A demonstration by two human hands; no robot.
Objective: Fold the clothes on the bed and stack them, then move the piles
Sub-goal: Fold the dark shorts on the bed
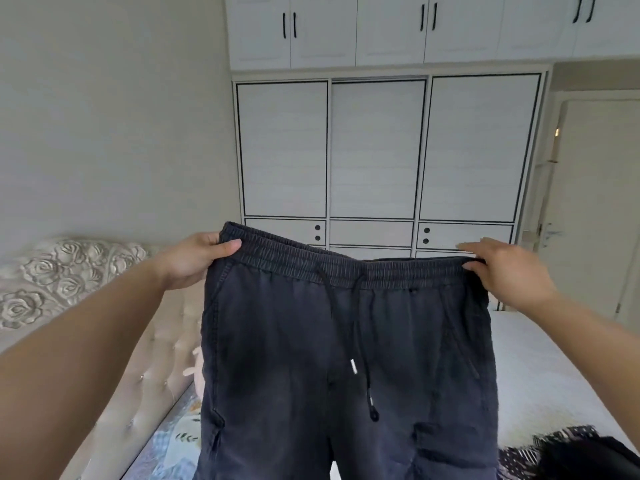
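Fingers first: your left hand [195,259] pinches one end of the elastic waistband [349,268], thumb laid over the front, and your right hand [504,271] curls its fingers [472,252] over the other end — both are gripping, neither is free. Between them the dark trousers [346,368] hang in the air, waistband stretched level from hand to hand, legs dropping straight down out of view, so the long axis runs vertically away from your grip. Neither hand sits clearly nearer the cloth's middle; the fold likely turns on bringing one waistband end across to the other.

Fabric looks like washed, soft cotton, faded navy, gathered at the waist, with a drawstring [360,344] dangling metal-tipped ends. Below lies the bed [540,368] with a pale cover, a tufted headboard [152,368] to your left, a dark patterned garment [568,455] low right — and a white wardrobe [377,150] beyond.
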